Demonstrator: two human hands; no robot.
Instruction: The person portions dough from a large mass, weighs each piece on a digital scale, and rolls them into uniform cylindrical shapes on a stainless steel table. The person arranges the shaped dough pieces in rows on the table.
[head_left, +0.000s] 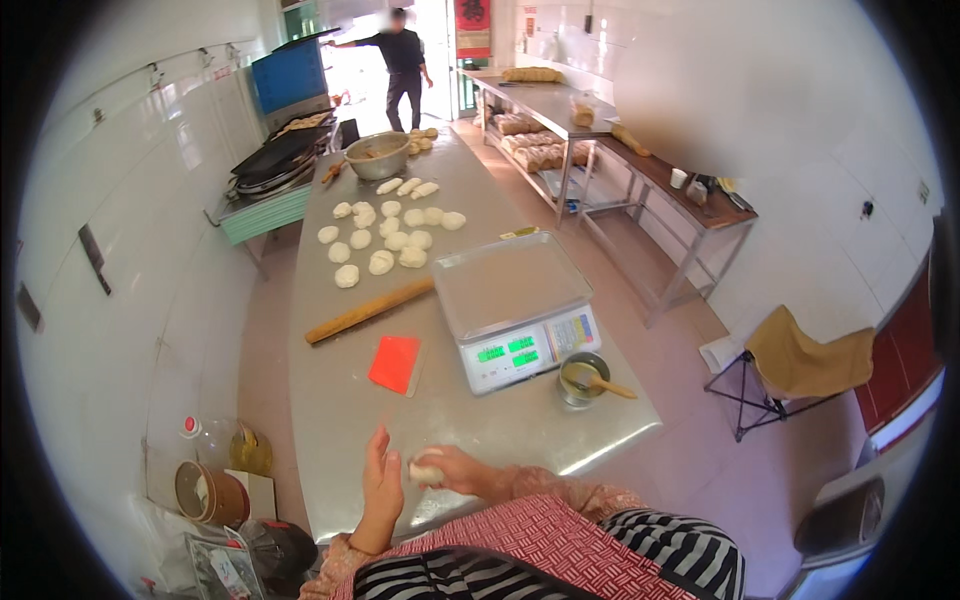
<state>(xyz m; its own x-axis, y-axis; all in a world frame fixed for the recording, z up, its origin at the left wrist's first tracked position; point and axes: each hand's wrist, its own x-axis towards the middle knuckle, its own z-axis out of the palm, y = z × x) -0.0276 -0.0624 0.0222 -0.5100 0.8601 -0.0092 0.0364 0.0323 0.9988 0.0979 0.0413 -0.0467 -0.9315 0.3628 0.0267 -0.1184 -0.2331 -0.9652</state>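
Observation:
At the near end of the steel table (330, 420), my right hand (457, 471) has its fingers around a small ball of dough (426, 471). My left hand (382, 476) is upright just left of it, empty, fingers raised and palm towards the dough. Ahead of my hands lies a red dough scraper (395, 364). Behind that rests a wooden rolling pin (367, 311), its right end against a digital scale (525, 349) with a bare metal pan. A metal pot (571, 386) of yellowish liquid holds a wooden-handled brush (611, 386). Several dough balls (381, 262) and dough rolls (424, 190) lie farther up the table.
A large metal bowl (377, 156) stands near the table's far end. Round griddles (277, 161) are at the left. Side tables (555, 112) with packed goods line the right, near a folding stool (810, 352). A person (403, 67) stands by the bright doorway.

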